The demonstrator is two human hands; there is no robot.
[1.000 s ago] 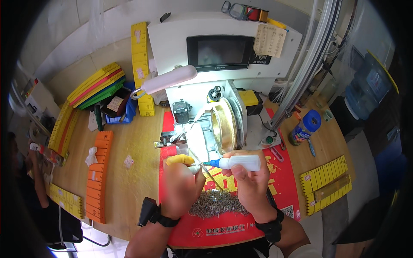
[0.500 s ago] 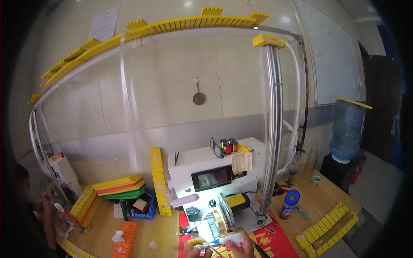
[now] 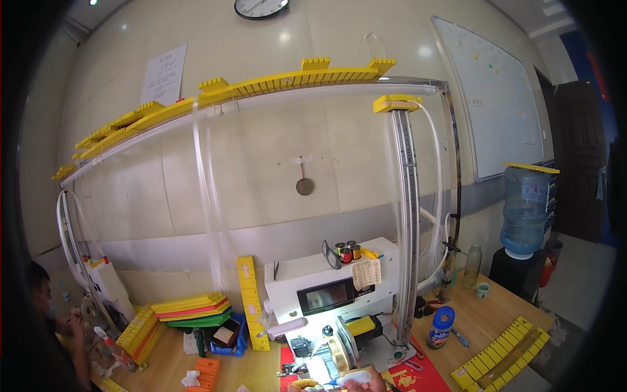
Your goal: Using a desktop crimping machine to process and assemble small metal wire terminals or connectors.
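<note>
At the lower edge, my right hand [image 3: 374,381] is closed around a white, rounded tool [image 3: 356,377] with a blue part at its left end. My left hand [image 3: 302,386] is beside it, mostly cut off by the frame edge. Its fingers look bent together, with something yellowish at them that I cannot make out. Both hands are just in front of a white bench machine [image 3: 287,285] with a small screen [image 3: 325,297]. A brass-coloured wheel [image 3: 339,353] on the machine stands right above the hands, under a bright lamp glow.
A red mat [image 3: 428,375] lies under the machine. To the right are a blue-lidded can [image 3: 441,326], a small cup [image 3: 483,289] and yellow slotted strips [image 3: 503,353]. Stacked coloured boards [image 3: 192,308] and an orange slotted block [image 3: 208,374] lie left. Another person [image 3: 42,294] sits far left.
The view has tilted up, so the scene sits lower and a wall clock shows at the top. My hands have slid mostly out of the lower edge; the right still holds the white tool.
</note>
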